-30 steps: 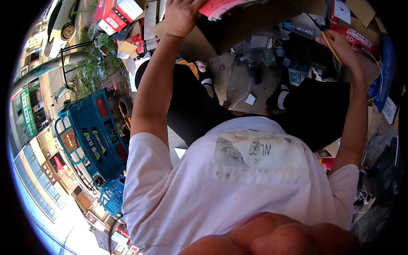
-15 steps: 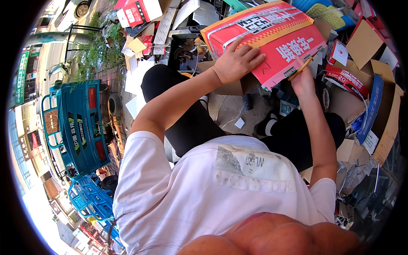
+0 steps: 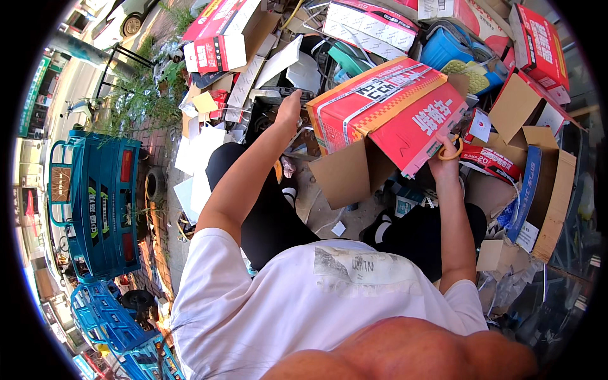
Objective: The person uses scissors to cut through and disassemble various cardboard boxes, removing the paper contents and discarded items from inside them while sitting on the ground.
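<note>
A red and orange carton (image 3: 411, 123) stands tilted in front of me, with an open brown flap (image 3: 345, 177) hanging from its near side. My right hand (image 3: 445, 166) is closed at the carton's right lower corner, around scissors with a yellow loop handle (image 3: 451, 149); their blades are hidden. My left hand (image 3: 289, 114) is off the carton, reaching past its left side to the edge of a dark open container (image 3: 269, 114) full of small scraps. The left fingers are seen edge-on and partly hidden, so their grip cannot be made out.
Opened cartons (image 3: 551, 183) and clear plastic wrap (image 3: 516, 269) lie at my right. More red and white boxes (image 3: 370, 28) and a blue container (image 3: 446, 47) are piled beyond. White sheets (image 3: 196, 149) lie left of my knee. A blue cargo tricycle (image 3: 95, 202) stands farther left.
My left hand has let go of the carton's top and moved left to the dark container. The carton's brown flap now hangs more into view. My right hand stays at the carton's corner with the scissors.
</note>
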### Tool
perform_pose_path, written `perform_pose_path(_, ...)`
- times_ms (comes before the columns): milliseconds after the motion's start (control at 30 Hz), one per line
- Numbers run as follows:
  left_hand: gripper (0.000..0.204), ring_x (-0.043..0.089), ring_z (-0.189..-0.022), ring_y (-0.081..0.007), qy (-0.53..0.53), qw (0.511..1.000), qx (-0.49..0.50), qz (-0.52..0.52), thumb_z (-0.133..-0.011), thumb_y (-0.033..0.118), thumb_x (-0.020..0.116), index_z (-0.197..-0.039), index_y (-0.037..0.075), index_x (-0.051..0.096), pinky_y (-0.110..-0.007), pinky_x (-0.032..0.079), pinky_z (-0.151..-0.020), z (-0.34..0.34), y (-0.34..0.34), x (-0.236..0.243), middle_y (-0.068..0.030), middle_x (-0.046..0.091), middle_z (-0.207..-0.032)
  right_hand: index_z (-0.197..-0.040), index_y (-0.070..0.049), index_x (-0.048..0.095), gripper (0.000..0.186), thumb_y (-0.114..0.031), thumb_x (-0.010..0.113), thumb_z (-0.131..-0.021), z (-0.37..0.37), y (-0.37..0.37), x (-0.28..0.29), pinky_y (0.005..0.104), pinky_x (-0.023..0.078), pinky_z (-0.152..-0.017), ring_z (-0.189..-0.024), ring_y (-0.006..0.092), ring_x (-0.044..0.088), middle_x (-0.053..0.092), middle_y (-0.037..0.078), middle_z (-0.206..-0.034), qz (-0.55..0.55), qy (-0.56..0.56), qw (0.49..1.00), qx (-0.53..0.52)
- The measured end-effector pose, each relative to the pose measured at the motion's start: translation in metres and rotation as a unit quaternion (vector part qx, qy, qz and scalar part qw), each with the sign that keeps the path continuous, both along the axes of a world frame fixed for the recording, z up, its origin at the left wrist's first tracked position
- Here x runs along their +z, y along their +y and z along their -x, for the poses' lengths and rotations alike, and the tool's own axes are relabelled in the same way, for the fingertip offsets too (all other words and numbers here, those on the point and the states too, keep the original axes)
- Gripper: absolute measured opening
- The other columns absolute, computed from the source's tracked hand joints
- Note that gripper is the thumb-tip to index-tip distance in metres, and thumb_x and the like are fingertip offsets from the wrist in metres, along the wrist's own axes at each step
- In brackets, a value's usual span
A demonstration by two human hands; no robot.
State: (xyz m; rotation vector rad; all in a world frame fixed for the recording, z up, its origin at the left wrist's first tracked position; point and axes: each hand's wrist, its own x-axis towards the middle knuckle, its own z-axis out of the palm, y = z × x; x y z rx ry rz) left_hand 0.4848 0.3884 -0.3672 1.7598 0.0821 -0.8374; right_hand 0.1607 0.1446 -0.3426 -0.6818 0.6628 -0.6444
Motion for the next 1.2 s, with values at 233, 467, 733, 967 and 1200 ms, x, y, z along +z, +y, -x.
perform_pose_path(233,0.09,0.05,-0.131,-0.0382,0.249,0.945,-0.209,-0.034,-0.091,0.072,0.039,-0.154,0.009,0.03,-0.057,0.037,-0.108,-0.001,0.024,-0.025,-0.022,0.049,-0.145,-0.135,0.001,0.051,0.05,-0.014,0.059,-0.087,0.014,0.0,0.015,0.0378,0.048,-0.102,-0.113,0.0247,0.064,0.064,0.014,-0.127,0.037,-0.035,0.997,0.051)
perform_pose_path(467,0.087,0.06,-0.123,-0.0313,0.349,0.876,-0.326,0.069,-0.094,0.073,0.034,-0.149,0.006,0.04,-0.05,0.042,-0.106,0.028,0.034,-0.048,-0.02,0.055,-0.141,-0.135,0.002,0.051,0.058,-0.019,0.064,-0.083,0.003,-0.002,0.032,0.0375,0.049,-0.101,-0.113,0.0258,0.065,0.065,0.016,-0.125,0.056,-0.082,0.986,0.131)
perform_pose_path(733,0.081,0.061,-0.118,-0.0296,0.326,0.864,-0.237,0.302,-0.095,0.068,0.037,-0.143,0.003,0.047,-0.044,0.042,-0.105,0.072,0.018,0.004,-0.0167,0.06,-0.134,-0.132,0.005,0.054,0.048,-0.017,0.057,-0.089,-0.024,-0.008,0.031,0.0378,0.049,-0.101,-0.113,0.0269,0.065,0.066,0.017,-0.123,0.042,-0.108,0.98,0.163)
perform_pose_path(967,0.081,0.061,-0.116,-0.0296,0.328,0.859,-0.171,0.353,-0.095,0.068,0.037,-0.14,0.001,0.05,-0.044,0.044,-0.104,0.077,0.023,0.003,-0.0167,0.061,-0.131,-0.131,0.007,0.055,0.045,-0.019,0.053,-0.094,-0.022,-0.039,-0.001,0.0363,0.047,-0.104,-0.115,0.0249,0.063,0.065,0.016,-0.126,0.05,-0.136,0.957,0.251)
perform_pose_path(1200,0.082,0.062,-0.114,-0.0297,0.326,0.857,-0.128,0.379,-0.095,0.068,0.037,-0.137,0.0,0.052,-0.045,0.045,-0.102,0.078,0.024,0.002,-0.0167,0.062,-0.129,-0.128,0.007,0.057,0.043,-0.023,0.053,-0.098,-0.035,-0.077,-0.015,0.0349,0.047,-0.102,-0.113,0.023,0.064,0.066,0.016,-0.125,0.1,-0.101,0.967,0.209)
